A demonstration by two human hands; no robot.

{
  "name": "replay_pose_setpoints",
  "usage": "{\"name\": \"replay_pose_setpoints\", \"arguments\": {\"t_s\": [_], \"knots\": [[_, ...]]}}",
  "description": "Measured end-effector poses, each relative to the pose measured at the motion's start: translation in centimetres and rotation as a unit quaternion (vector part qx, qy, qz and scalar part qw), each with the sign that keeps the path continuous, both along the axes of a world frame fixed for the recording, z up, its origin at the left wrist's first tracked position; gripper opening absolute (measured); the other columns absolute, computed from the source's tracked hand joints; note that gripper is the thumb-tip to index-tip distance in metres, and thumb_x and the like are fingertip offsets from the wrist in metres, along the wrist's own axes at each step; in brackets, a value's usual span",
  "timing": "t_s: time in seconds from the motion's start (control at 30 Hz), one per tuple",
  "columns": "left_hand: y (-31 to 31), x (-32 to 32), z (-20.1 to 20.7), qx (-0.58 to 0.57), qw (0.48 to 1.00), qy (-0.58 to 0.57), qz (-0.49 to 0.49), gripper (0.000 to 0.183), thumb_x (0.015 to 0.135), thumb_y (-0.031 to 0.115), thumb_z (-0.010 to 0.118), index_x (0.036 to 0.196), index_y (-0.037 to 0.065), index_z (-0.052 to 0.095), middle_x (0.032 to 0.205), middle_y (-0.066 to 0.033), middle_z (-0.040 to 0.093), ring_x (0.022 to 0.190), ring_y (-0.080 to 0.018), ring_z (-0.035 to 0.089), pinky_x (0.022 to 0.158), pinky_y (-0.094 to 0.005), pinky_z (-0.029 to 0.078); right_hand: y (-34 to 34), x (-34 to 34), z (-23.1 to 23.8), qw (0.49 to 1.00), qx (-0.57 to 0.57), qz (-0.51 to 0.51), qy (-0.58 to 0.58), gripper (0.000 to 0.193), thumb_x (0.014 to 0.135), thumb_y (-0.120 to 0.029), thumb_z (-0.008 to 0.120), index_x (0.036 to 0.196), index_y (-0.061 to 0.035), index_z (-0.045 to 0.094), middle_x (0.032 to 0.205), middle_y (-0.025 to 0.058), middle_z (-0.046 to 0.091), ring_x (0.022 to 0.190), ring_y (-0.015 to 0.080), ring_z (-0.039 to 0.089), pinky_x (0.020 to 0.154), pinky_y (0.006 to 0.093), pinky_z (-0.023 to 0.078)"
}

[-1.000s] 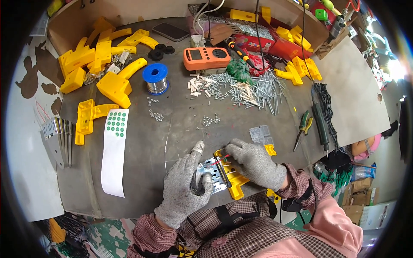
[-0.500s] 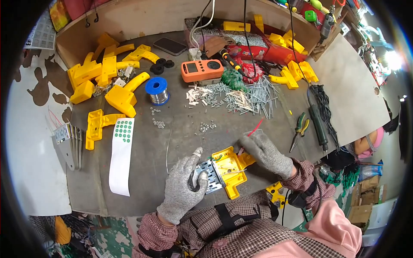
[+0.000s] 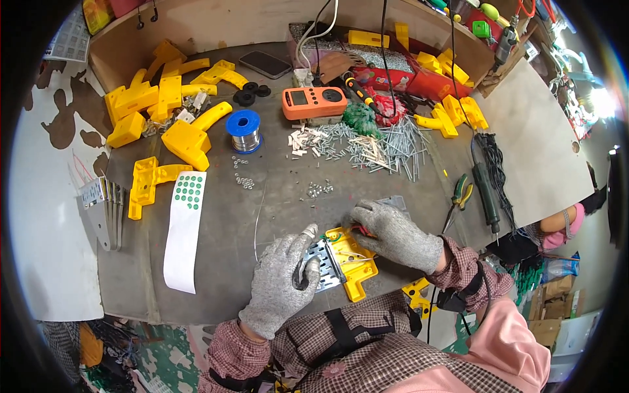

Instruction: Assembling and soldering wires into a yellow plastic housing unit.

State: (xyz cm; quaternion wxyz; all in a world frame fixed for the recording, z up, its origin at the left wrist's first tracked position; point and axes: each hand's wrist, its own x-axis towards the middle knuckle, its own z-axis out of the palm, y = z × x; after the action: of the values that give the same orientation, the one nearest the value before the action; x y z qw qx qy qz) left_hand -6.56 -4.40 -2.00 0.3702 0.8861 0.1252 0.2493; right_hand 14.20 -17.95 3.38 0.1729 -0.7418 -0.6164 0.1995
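Observation:
A yellow plastic housing half (image 3: 357, 288) lies open side up near the table's front edge, with thin pale wires and a green wire inside it. Against its left side sits a slotted metal plate (image 3: 325, 267). My gloved left hand (image 3: 280, 278) grips that plate by its left edge, thumb over the top. Above the housing's upper right part is my gloved right hand (image 3: 396, 237), fingers bent together. A bit of red wire (image 3: 365, 230) shows between them; the fingertips and the rest of the wire are partly hidden.
Small nuts (image 3: 320, 190) lie beyond the housing, with screws (image 3: 403, 147) and an orange meter (image 3: 314, 103) farther back. Left are a solder spool (image 3: 245, 134), a sticker strip (image 3: 183, 242) and yellow housings (image 3: 187, 144). Pliers (image 3: 457, 202) and a soldering iron (image 3: 485, 193) lie right.
My right hand has moved left over the housing; the red wire that stuck up from it now shows only as a short bit by the fingers. My left hand keeps its place on the plate.

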Motion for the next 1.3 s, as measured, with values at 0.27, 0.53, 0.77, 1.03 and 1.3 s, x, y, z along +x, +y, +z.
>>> {"name": "replay_pose_setpoints", "arguments": {"t_s": [0.27,0.53,0.77,1.03,1.3], "knots": [[0.6,-0.4,-0.7,0.013,1.000,0.005,-0.023,0.056,0.083,0.019,0.070,0.134,-0.001,0.056,0.123,-0.0178,0.064,0.108,-0.0339,0.063,0.095,-0.0426,0.050,0.5,0.2,-0.2,0.995,-0.024,0.058,-0.082,0.025,0.086,-0.013,0.065,0.108,-0.0022,0.061,0.103,0.0165,0.060,0.101,0.0364,0.060,0.088,0.0460,0.050],[0.2,0.2,1.1,0.208,0.960,0.169,-0.080,0.101,0.073,0.060,0.076,0.142,-0.006,0.045,0.136,-0.0206,0.052,0.122,-0.0380,0.050,0.109,-0.0485,0.036,-0.6,1.2,-2.2,0.993,0.093,0.022,0.069,0.028,0.095,-0.015,0.058,0.119,-0.0003,0.059,0.113,0.0177,0.061,0.111,0.0342,0.060,0.100,0.0421,0.046],[-2.5,0.9,4.9,0.554,0.828,0.072,-0.043,0.077,0.081,0.036,0.075,0.141,-0.003,0.047,0.141,-0.0173,0.051,0.121,-0.0334,0.051,0.102,-0.0487,0.040,-3.8,0.1,3.1,0.983,0.129,-0.060,0.117,0.045,0.093,-0.035,0.068,0.120,-0.0003,0.059,0.098,0.0191,0.068,0.093,0.0353,0.069,0.078,0.0413,0.054],[-4.9,2.9,10.5,0.168,0.977,0.098,-0.088,0.076,0.078,0.036,0.083,0.137,0.001,0.051,0.123,-0.0180,0.062,0.111,-0.0355,0.060,0.099,-0.0472,0.044,-6.1,-0.7,2.9,0.971,0.172,-0.084,0.141,0.041,0.090,-0.035,0.072,0.114,-0.0031,0.062,0.092,0.0200,0.069,0.086,0.0361,0.070,0.072,0.0424,0.055],[-6.8,2.4,9.7,0.119,0.988,0.091,-0.032,0.054,0.072,0.027,0.089,0.113,0.001,0.065,0.103,-0.0153,0.068,0.093,-0.0322,0.069,0.083,-0.0404,0.055,-7.1,-3.7,1.6,0.953,0.237,-0.091,0.168,0.036,0.086,-0.025,0.076,0.115,-0.0068,0.065,0.099,0.0168,0.070,0.088,0.0358,0.070,0.075,0.0429,0.057]]}}
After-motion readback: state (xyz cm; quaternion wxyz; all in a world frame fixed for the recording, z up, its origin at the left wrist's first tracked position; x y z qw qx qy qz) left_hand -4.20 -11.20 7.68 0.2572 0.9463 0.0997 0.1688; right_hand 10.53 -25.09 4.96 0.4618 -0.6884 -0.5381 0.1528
